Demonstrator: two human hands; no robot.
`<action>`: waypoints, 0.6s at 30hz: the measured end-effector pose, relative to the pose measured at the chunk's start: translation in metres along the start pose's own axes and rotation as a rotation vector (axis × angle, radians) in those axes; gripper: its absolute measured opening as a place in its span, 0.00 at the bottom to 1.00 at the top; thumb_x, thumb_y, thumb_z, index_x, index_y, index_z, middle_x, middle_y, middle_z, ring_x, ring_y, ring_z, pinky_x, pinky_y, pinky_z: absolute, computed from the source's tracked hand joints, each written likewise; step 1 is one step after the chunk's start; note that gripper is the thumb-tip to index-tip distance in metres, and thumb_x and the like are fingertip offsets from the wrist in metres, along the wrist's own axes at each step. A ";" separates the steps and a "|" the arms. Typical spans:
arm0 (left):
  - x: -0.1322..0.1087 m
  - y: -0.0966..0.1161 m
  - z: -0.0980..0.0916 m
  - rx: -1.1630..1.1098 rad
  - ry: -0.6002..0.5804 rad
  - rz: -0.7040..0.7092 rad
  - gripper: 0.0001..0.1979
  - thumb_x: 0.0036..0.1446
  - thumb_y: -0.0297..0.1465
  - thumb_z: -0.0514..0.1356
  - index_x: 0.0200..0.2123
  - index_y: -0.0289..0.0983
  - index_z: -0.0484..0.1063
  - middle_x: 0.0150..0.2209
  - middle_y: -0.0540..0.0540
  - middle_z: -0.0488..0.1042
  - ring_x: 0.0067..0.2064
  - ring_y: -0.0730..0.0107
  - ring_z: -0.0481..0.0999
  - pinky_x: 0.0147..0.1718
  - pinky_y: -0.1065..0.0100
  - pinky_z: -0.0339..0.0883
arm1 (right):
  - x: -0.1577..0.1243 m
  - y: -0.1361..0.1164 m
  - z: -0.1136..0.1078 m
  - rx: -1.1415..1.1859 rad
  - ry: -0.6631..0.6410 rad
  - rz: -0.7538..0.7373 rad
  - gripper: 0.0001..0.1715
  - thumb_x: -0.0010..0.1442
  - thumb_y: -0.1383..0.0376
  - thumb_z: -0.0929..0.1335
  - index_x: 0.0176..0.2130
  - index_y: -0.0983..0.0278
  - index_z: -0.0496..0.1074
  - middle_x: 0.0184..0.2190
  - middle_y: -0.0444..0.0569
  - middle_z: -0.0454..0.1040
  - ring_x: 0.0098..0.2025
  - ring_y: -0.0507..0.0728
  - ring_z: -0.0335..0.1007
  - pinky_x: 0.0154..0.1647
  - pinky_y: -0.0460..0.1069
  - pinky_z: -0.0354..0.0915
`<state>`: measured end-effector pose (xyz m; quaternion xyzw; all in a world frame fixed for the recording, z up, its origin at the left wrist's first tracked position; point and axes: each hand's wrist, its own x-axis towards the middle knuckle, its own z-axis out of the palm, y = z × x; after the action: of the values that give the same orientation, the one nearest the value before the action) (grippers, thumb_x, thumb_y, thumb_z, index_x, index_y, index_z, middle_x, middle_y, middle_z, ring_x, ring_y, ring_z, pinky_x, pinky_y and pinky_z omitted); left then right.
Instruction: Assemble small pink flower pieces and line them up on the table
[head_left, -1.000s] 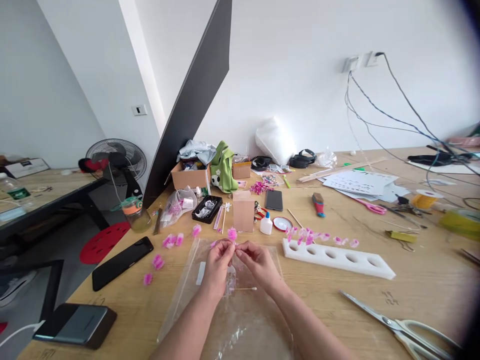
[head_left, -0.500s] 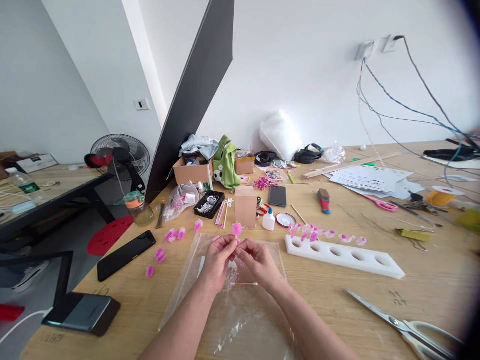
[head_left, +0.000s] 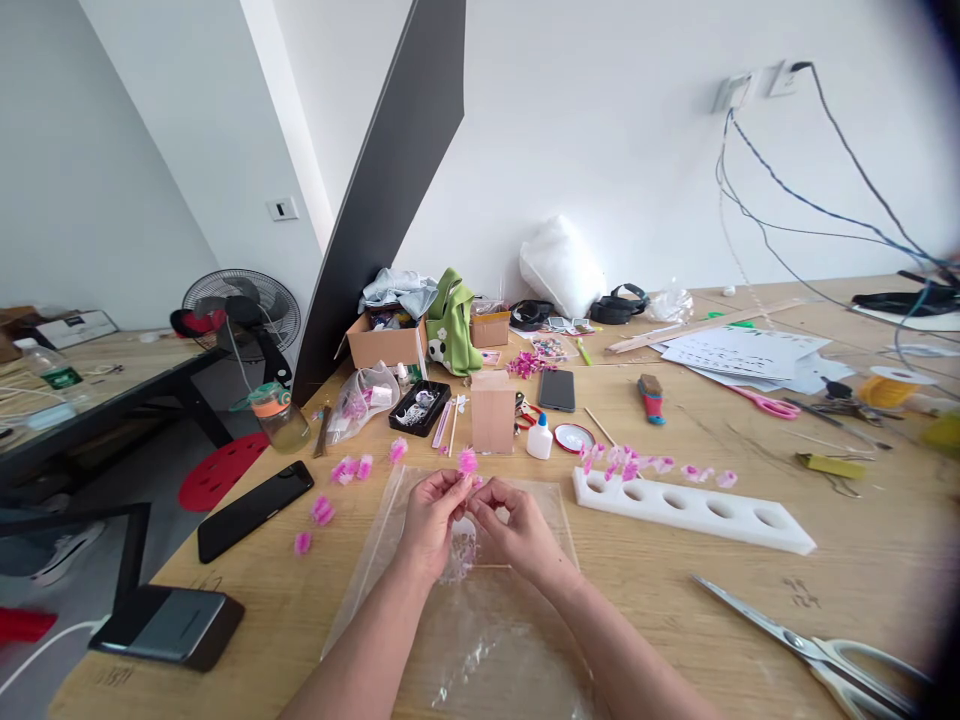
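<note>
Head view. The left hand (head_left: 429, 520) and the right hand (head_left: 517, 528) meet fingertip to fingertip at the near centre of the wooden table (head_left: 825, 590), both pinched together on a small pink tufted flower (head_left: 467, 461) that rises just above the fingers. Whether a stem runs down between the fingers cannot be told. The hands work over a clear plastic bag (head_left: 480, 640) lying flat on the table; a crumpled, pale translucent scrap (head_left: 459, 548) hangs or lies below the left fingers.

Risk, as a judgement: the flower looks light and frayed, so too hard a pinch could crush or shed its tuft, and a slackened pinch could drop it onto the slippery bag. The loose pink pieces (head_left: 322, 510) scattered to the left could be brushed off the table by a forearm.

The flower is bright magenta, fuzzy-edged and roundish, like the row of pink blossoms (head_left: 622, 464) lying along the far edge of the white foam block with holes (head_left: 690, 510) to the right. A glue bottle (head_left: 538, 438) stands just beyond the hands; scissors (head_left: 817, 655) lie near right.
</note>
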<state>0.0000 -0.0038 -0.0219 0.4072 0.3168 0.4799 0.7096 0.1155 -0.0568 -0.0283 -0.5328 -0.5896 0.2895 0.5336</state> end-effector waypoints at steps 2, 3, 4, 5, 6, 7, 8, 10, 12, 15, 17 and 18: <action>0.000 0.000 -0.001 0.001 -0.012 0.007 0.12 0.40 0.33 0.70 0.25 0.32 0.73 0.24 0.49 0.72 0.25 0.79 0.66 0.24 0.75 0.55 | 0.001 -0.002 -0.001 0.007 0.005 0.012 0.12 0.58 0.63 0.65 0.26 0.66 0.72 0.25 0.46 0.71 0.28 0.52 0.63 0.31 0.46 0.58; 0.001 0.000 -0.002 0.004 -0.019 0.008 0.12 0.40 0.33 0.70 0.26 0.32 0.73 0.24 0.50 0.71 0.24 0.80 0.65 0.23 0.75 0.55 | 0.001 -0.002 -0.001 0.013 0.008 0.022 0.13 0.58 0.62 0.65 0.26 0.66 0.72 0.24 0.46 0.71 0.28 0.52 0.63 0.31 0.46 0.58; 0.001 0.000 -0.002 0.007 -0.028 0.007 0.12 0.40 0.33 0.70 0.25 0.32 0.73 0.23 0.50 0.71 0.23 0.81 0.63 0.23 0.75 0.54 | 0.002 -0.003 -0.002 0.017 0.013 0.033 0.13 0.58 0.62 0.65 0.26 0.66 0.72 0.24 0.46 0.71 0.28 0.52 0.63 0.30 0.46 0.58; 0.001 -0.001 -0.003 0.011 -0.036 0.005 0.12 0.40 0.33 0.70 0.25 0.32 0.73 0.23 0.50 0.70 0.22 0.82 0.62 0.22 0.76 0.53 | 0.003 -0.003 -0.002 0.020 0.020 0.042 0.14 0.57 0.61 0.65 0.25 0.66 0.72 0.23 0.46 0.71 0.27 0.52 0.63 0.30 0.46 0.58; 0.001 -0.001 -0.003 0.013 -0.045 0.002 0.12 0.41 0.33 0.70 0.24 0.31 0.73 0.22 0.51 0.70 0.22 0.83 0.61 0.22 0.76 0.52 | 0.003 -0.003 -0.002 0.021 0.028 0.048 0.15 0.57 0.60 0.65 0.25 0.66 0.72 0.22 0.45 0.70 0.26 0.52 0.62 0.29 0.46 0.57; 0.001 -0.001 -0.003 0.012 -0.056 -0.002 0.12 0.41 0.33 0.70 0.24 0.31 0.72 0.22 0.51 0.69 0.22 0.83 0.60 0.21 0.76 0.52 | 0.004 -0.002 -0.002 0.022 0.035 0.052 0.15 0.57 0.60 0.65 0.24 0.66 0.71 0.22 0.45 0.70 0.26 0.52 0.62 0.28 0.45 0.57; 0.000 0.000 -0.003 0.008 -0.066 -0.009 0.12 0.41 0.33 0.70 0.24 0.32 0.72 0.22 0.51 0.69 0.21 0.83 0.59 0.21 0.76 0.51 | 0.004 -0.001 -0.002 0.024 0.038 0.053 0.16 0.57 0.59 0.65 0.24 0.66 0.71 0.22 0.45 0.70 0.26 0.52 0.62 0.28 0.45 0.57; 0.000 0.001 -0.003 -0.006 -0.085 -0.026 0.12 0.42 0.33 0.70 0.24 0.32 0.72 0.22 0.51 0.68 0.22 0.83 0.59 0.21 0.77 0.51 | 0.004 0.000 -0.001 0.031 0.047 0.052 0.17 0.58 0.58 0.65 0.24 0.66 0.71 0.22 0.46 0.71 0.26 0.52 0.62 0.28 0.46 0.57; -0.001 0.003 -0.002 -0.014 -0.107 -0.045 0.12 0.43 0.33 0.69 0.25 0.32 0.72 0.23 0.51 0.68 0.22 0.83 0.59 0.21 0.77 0.50 | 0.004 0.002 -0.002 0.046 0.082 0.062 0.18 0.58 0.56 0.65 0.25 0.66 0.72 0.23 0.47 0.71 0.27 0.53 0.63 0.29 0.46 0.58; -0.002 0.004 -0.001 0.006 -0.133 -0.068 0.12 0.42 0.34 0.69 0.26 0.32 0.73 0.21 0.52 0.65 0.21 0.83 0.57 0.19 0.76 0.46 | 0.003 0.001 -0.006 0.108 0.152 0.101 0.20 0.57 0.53 0.66 0.28 0.67 0.72 0.25 0.47 0.72 0.28 0.54 0.64 0.29 0.46 0.58; -0.002 0.004 0.000 0.028 -0.138 -0.079 0.12 0.41 0.34 0.69 0.26 0.32 0.74 0.21 0.52 0.64 0.21 0.83 0.56 0.18 0.76 0.45 | 0.004 -0.001 -0.009 0.172 0.171 0.119 0.21 0.57 0.51 0.66 0.30 0.67 0.72 0.25 0.47 0.72 0.28 0.54 0.64 0.29 0.46 0.58; -0.002 0.003 0.000 0.040 -0.137 -0.081 0.12 0.41 0.34 0.70 0.25 0.32 0.74 0.21 0.52 0.64 0.21 0.82 0.56 0.18 0.76 0.44 | 0.005 -0.002 -0.010 0.203 0.173 0.126 0.22 0.56 0.50 0.66 0.30 0.67 0.72 0.25 0.47 0.72 0.28 0.54 0.64 0.29 0.47 0.58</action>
<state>-0.0021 -0.0053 -0.0188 0.4401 0.2931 0.4154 0.7402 0.1246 -0.0550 -0.0229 -0.5348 -0.4748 0.3336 0.6143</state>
